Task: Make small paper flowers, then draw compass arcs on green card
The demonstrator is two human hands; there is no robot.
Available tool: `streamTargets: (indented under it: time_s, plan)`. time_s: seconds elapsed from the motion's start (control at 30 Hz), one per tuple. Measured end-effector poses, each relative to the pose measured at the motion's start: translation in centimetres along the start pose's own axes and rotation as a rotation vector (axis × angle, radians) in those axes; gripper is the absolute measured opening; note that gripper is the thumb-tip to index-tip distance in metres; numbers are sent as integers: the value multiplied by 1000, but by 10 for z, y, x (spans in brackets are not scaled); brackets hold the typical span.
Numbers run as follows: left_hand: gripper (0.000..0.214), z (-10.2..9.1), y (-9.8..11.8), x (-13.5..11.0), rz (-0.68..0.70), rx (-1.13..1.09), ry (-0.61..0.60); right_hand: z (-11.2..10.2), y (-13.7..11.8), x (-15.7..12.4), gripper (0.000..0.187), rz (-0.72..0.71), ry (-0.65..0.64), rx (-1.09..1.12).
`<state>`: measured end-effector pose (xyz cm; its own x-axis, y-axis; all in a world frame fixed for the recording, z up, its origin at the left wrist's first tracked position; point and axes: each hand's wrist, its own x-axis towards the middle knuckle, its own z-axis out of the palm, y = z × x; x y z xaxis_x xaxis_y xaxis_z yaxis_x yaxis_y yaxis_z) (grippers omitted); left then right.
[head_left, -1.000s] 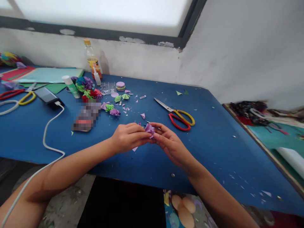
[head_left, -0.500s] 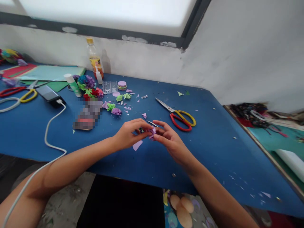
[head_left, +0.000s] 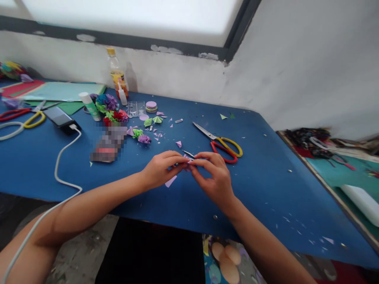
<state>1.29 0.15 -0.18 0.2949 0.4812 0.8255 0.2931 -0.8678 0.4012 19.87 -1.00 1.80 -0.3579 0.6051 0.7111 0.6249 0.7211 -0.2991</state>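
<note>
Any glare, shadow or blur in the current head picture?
Head view: the bright pane is blown to white; the bottle casts a soft shadow on the wall; an object on the table is pixelated; the lilac paper between the fingers looks blurred, its folds unreadable.

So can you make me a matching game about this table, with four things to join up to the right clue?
Things:
1. Juice bottle
2. Purple paper piece
3. Scissors on the right
4. Tabletop

Clues:
A. One red handle loop and one yellow
B. Blue
C. Yellow cap, standing near the wall
D. Pinched between the fingers of the left hand and right hand

Right pairs: 1-C, 2-D, 3-A, 4-B
</note>
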Motion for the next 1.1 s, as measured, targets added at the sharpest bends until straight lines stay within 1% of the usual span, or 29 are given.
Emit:
streamTargets:
  time_s: [0.13,0.27,0.37,0.43,0.6,0.7,0.87,0.97,1.1]
  plan:
    - [16,1,1,-1,-63,-56,-49,-2,1,0,4,-53,-4,-55]
    - [12,0,2,0,-115,2,-55,-4,1,1,5,-134,13,-151]
    - [12,0,1,1,-76,53,-33,-5,0,0,6,-205,46,-254]
    - [12,1,-1,0,-34,67,-27,-4,0,0,7,-198,43,-292]
    - [14,1,-2,-1,21,85,-40,-4,-1,0,3,-160,8,-277]
    - [15,0,-2,-1,17,76,-55,-4,-1,1,4,-187,4,-247]
    - [15,0,-4,-2,-39,41,-81,-5,0,0,9,-243,-38,-252]
    - [16,0,-5,-2,-15,25,-90,-5,0,1,10,-262,-36,-266]
    - [16,-2,-5,0,22,11,-69,-6,0,2,8,-305,-29,-245]
